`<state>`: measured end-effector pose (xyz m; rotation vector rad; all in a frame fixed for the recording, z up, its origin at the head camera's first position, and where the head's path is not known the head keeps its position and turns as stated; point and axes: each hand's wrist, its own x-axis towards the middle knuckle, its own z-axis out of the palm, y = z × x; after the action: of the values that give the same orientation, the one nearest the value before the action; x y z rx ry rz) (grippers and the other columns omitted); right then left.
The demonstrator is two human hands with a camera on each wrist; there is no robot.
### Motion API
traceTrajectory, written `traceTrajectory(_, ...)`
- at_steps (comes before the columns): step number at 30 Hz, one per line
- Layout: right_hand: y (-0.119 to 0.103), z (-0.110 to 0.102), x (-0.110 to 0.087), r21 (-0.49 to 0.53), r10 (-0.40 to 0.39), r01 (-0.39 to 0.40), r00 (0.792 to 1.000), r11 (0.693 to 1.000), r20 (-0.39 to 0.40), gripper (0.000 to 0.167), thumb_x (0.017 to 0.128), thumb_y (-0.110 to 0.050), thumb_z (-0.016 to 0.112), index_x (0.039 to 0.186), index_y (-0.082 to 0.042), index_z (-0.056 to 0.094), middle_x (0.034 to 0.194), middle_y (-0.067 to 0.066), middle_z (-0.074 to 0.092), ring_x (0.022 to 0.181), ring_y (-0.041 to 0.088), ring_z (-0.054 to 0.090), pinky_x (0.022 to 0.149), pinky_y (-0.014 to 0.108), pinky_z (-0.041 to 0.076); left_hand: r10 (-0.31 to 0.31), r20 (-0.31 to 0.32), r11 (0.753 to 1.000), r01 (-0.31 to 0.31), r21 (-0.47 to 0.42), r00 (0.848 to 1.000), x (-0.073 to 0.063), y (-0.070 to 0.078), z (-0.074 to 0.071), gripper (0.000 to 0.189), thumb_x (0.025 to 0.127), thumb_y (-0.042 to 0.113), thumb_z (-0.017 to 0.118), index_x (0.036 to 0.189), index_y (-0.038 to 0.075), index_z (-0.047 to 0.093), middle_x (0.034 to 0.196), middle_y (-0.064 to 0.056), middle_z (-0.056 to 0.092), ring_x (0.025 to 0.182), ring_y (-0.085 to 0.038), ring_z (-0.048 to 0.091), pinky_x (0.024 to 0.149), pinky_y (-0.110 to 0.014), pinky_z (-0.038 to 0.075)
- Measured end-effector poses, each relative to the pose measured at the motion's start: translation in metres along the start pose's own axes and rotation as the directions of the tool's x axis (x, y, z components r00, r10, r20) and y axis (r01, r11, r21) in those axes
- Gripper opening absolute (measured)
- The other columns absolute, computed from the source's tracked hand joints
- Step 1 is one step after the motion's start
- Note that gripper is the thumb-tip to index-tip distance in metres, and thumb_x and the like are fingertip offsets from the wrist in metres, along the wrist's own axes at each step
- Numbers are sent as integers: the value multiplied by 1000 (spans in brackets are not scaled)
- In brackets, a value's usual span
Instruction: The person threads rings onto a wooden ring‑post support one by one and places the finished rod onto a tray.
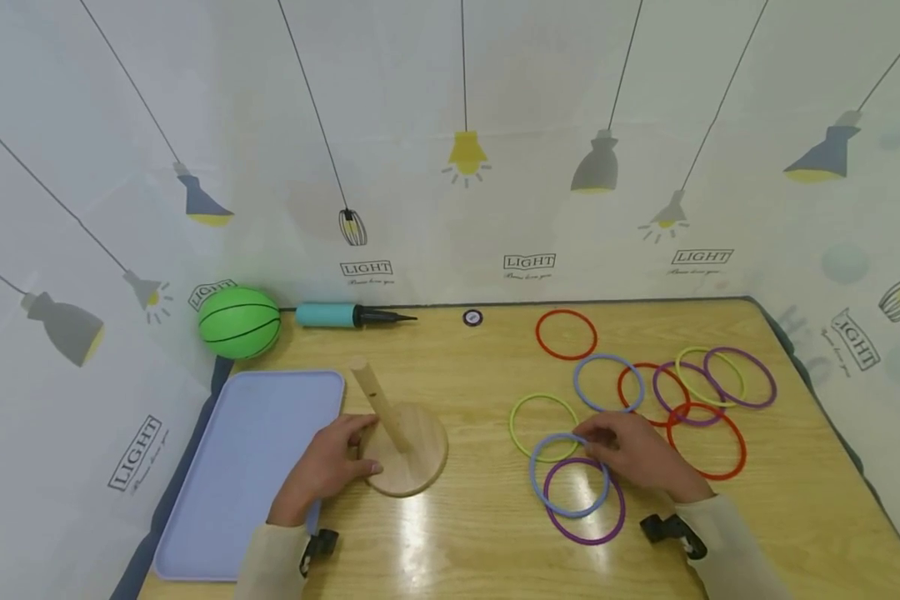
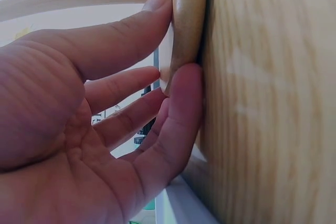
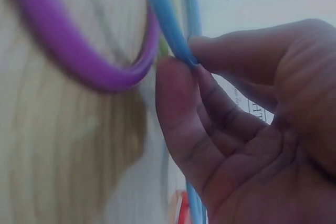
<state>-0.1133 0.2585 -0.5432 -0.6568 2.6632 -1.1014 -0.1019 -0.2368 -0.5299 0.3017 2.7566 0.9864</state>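
A wooden peg stand (image 1: 420, 467) with a round base and upright post stands left of centre on the table. My left hand (image 1: 326, 462) holds the left edge of its base. In the left wrist view, the thumb (image 2: 142, 30) lies on the base's upper face and another finger sits at its rim. My right hand (image 1: 633, 450) pinches a light blue ring (image 3: 164, 11) between thumb and fingertips. Seen from the head, this ring overlaps a purple ring (image 1: 585, 542) and a yellow-green ring (image 1: 512, 425) lying on the table.
Several red, blue, purple and yellow rings, including a red ring (image 1: 566, 311), lie at the right. A lavender tray (image 1: 262, 467) is left of the stand. Along the back are a green ball (image 1: 240, 323), a teal hand pump (image 1: 326, 315) and a small dark disc (image 1: 472, 317).
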Motion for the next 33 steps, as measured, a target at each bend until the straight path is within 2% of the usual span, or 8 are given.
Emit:
traceTrajectory(7, -14, -2, 5, 71, -5, 7, 999, 997, -31, 23, 99, -8, 74, 120, -16, 77, 105, 1, 77, 91, 5, 70, 79, 26, 58, -16, 11, 1000, 16, 5, 1000, 1, 1, 0, 72, 84, 21, 91, 148, 6, 60, 141, -15, 65, 112, -28, 66, 94, -47, 54)
traceTrajectory(12, -32, -7, 11, 184, -23, 36, 997, 982, -68, 22, 100, -9, 73, 122, -12, 76, 103, 11, 75, 91, 8, 72, 69, 28, 61, -7, 8, 1000, 7, 6, 1000, 1, 2, 0, 72, 84, 20, 91, 147, 5, 61, 140, -16, 65, 112, -29, 68, 93, -47, 55)
traceTrajectory(15, -45, -10, 13, 265, -34, 56, 996, 963, -86, 22, 102, -10, 71, 124, -7, 74, 102, 15, 74, 91, 10, 72, 66, 33, 62, -1, 3, 1000, 1, -6, 1000, 1, 2, 0, 72, 83, 19, 92, 147, 4, 61, 140, -17, 64, 113, -31, 68, 94, -47, 56)
traceTrajectory(20, -67, -15, 18, 364, -79, 122, 988, 923, -130, 22, 103, -6, 69, 125, -4, 72, 99, 10, 73, 85, 10, 72, 66, 39, 63, 18, 5, 1000, -18, -17, 1000, 3, -1, 4, 73, 83, 20, 92, 147, 5, 61, 141, -16, 64, 113, -29, 68, 95, -45, 56)
traceTrajectory(26, -97, -20, 24, 450, -47, 122, 983, 885, -176, 25, 102, -5, 69, 127, -1, 69, 102, 6, 72, 84, 11, 73, 69, 40, 64, 15, 7, 1000, -15, -18, 1000, 4, 0, 5, 73, 82, 21, 93, 146, 7, 62, 138, -13, 66, 109, -23, 65, 93, -42, 53)
traceTrajectory(33, -133, -24, 35, 539, -43, 175, 967, 824, -250, 27, 101, -2, 70, 127, 3, 68, 102, 2, 73, 80, 15, 76, 70, 39, 65, -4, 16, 1000, 4, -9, 1000, 4, 3, 5, 73, 83, 22, 92, 147, 8, 61, 137, -12, 65, 108, -22, 63, 92, -43, 52)
